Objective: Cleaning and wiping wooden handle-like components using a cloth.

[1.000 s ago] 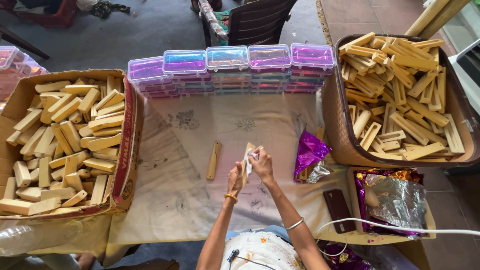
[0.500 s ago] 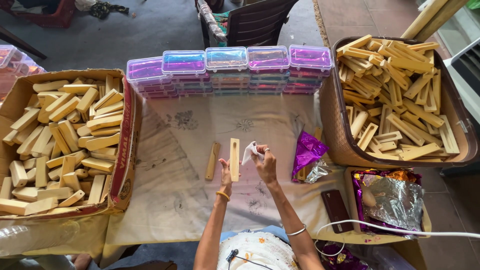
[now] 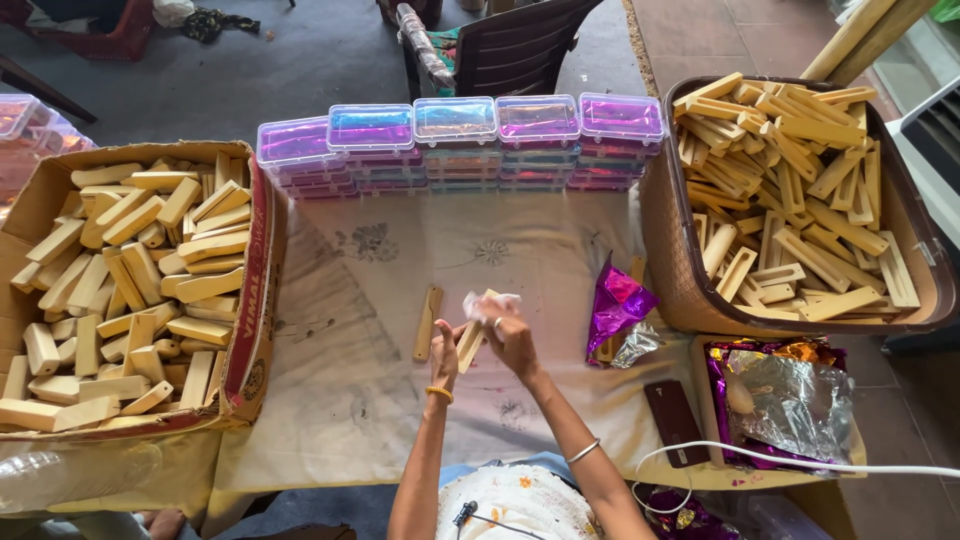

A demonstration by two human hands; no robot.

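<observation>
My left hand (image 3: 446, 350) grips a pale slotted wooden piece (image 3: 470, 343) by its lower end, tilted to the right over the cloth. My right hand (image 3: 510, 335) holds a small white cloth (image 3: 480, 304) pressed against the upper end of that piece. Just left of my hands a second wooden piece (image 3: 428, 321) lies flat on the cloth-covered table (image 3: 400, 260).
A cardboard box (image 3: 258, 260) of wooden blocks stands at the left, a brown basket (image 3: 672, 250) of slotted pieces at the right. Stacked clear plastic cases (image 3: 455, 120) line the back. Purple foil (image 3: 618, 300), a dark flat case (image 3: 673, 420) and a tray of foil (image 3: 790, 400) lie right.
The wooden piece, held upright before, is now tilted right, and my right hand with the white cloth has come back onto its upper end.
</observation>
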